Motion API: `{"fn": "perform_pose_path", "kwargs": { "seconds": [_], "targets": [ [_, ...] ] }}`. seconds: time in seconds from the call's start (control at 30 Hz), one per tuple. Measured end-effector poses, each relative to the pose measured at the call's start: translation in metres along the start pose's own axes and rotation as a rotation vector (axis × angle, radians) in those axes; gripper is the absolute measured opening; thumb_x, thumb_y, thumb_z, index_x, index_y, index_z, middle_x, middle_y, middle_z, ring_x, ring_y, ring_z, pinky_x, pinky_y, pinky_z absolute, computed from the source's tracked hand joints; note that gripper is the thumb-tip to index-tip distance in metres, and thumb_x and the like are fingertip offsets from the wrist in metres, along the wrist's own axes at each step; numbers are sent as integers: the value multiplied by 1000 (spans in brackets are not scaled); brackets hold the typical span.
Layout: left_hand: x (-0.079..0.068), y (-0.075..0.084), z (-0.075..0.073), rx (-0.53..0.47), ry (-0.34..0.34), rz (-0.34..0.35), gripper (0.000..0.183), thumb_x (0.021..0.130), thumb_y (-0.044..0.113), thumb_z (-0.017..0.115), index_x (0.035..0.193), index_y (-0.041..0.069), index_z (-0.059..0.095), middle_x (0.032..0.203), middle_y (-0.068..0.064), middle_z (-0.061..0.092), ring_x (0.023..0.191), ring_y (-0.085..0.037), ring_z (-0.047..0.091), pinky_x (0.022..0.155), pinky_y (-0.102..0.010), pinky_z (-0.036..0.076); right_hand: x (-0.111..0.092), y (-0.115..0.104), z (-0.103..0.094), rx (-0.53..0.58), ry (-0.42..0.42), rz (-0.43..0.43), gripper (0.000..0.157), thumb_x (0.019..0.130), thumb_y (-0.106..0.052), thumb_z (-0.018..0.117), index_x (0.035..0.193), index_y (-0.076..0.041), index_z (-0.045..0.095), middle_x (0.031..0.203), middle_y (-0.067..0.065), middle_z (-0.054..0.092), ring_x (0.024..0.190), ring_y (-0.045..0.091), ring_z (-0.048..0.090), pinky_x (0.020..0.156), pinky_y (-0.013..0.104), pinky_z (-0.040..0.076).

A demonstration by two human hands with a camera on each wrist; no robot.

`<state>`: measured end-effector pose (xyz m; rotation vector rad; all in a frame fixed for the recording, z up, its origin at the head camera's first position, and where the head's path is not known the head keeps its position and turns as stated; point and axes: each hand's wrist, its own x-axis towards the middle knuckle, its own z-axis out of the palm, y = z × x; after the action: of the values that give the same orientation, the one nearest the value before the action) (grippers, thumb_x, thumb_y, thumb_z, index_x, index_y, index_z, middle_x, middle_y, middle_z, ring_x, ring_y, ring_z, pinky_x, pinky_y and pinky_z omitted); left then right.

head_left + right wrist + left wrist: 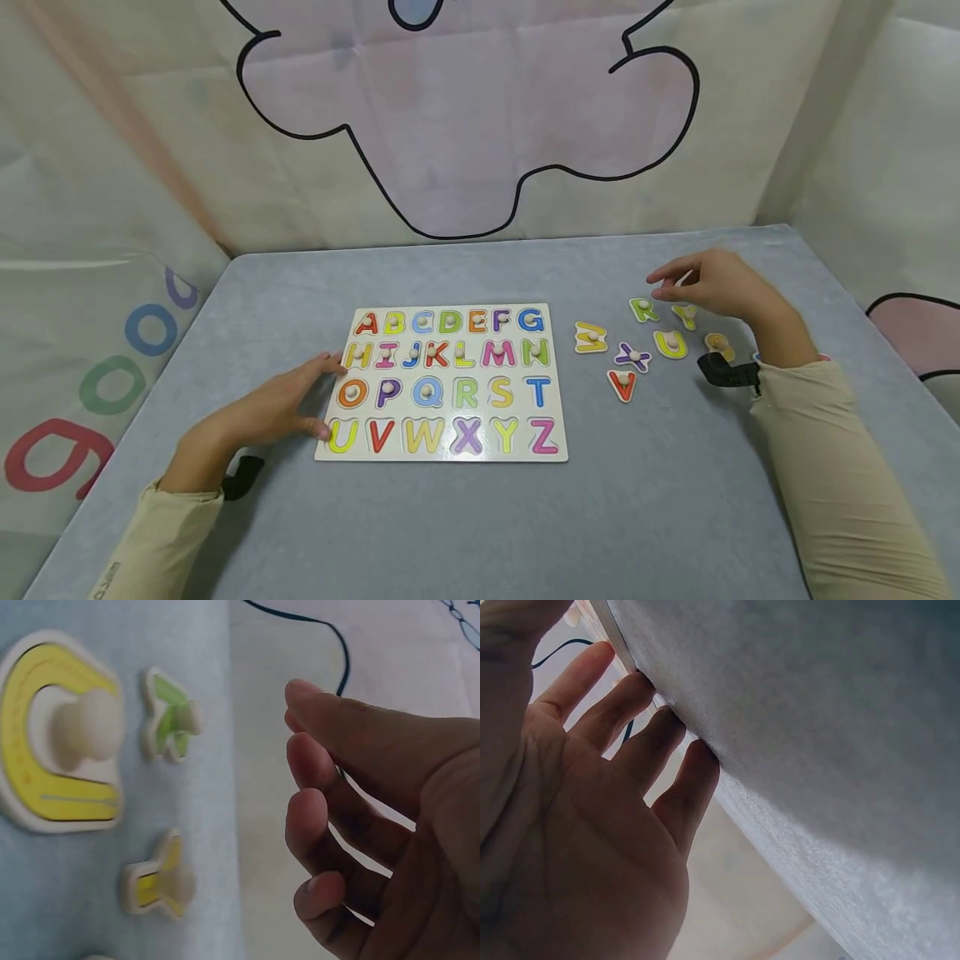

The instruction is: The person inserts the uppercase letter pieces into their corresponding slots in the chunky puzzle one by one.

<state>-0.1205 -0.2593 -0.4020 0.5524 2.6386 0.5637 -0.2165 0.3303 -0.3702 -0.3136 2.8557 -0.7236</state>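
A white alphabet puzzle board [443,375] lies on the table, rows of coloured letters across it; the upper rows hold knobbed pieces. My left hand [281,408] rests at the board's left side, fingers nearly straight, thumb at its lower left corner. In the left wrist view, the fingertips [697,761] touch the tabletop beside the board's edge. My right hand [712,283], fingers loosely bent, hovers just above the green R piece [643,310] and yellow Y piece [685,316]. Nothing shows between its thumb and fingers [307,814] in the right wrist view.
More loose knobbed letters lie right of the board: a yellow U [670,344], a purple X [632,357], a red V [622,385] and a yellow W [591,337]. A yellowish piece [720,346] sits by the right wrist, partly hidden. A printed cloth [465,117] hangs behind the table.
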Motion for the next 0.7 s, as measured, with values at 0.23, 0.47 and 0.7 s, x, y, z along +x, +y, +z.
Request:
{"fn": "perform_pose_path", "kwargs": {
  "seconds": [0.23, 0.47, 0.7],
  "targets": [
    [1, 1, 0, 3, -8, -5, 91, 68, 41, 86, 141, 11, 41, 159, -25, 28, 143, -48, 32, 112, -66, 31, 8, 9, 14, 11, -35, -20, 31, 89, -31, 75, 114, -13, 75, 99, 4, 74, 78, 14, 54, 60, 26, 43],
    [0, 2, 0, 14, -4, -4, 90, 67, 40, 86, 140, 12, 40, 159, -25, 29, 143, -48, 32, 112, -66, 32, 12, 9, 22, 5, -60, 16, 27, 90, -29, 75, 111, -13, 76, 87, -1, 68, 79, 15, 54, 61, 26, 42],
    [1, 3, 0, 9, -8, -18, 89, 68, 39, 87, 140, 12, 41, 159, -25, 28, 144, -48, 31, 112, -66, 32, 13, 9, 25, 15, -60, 22, 29, 90, -28, 74, 113, -11, 75, 91, 3, 73, 79, 16, 54, 61, 28, 42]
  ]
}}
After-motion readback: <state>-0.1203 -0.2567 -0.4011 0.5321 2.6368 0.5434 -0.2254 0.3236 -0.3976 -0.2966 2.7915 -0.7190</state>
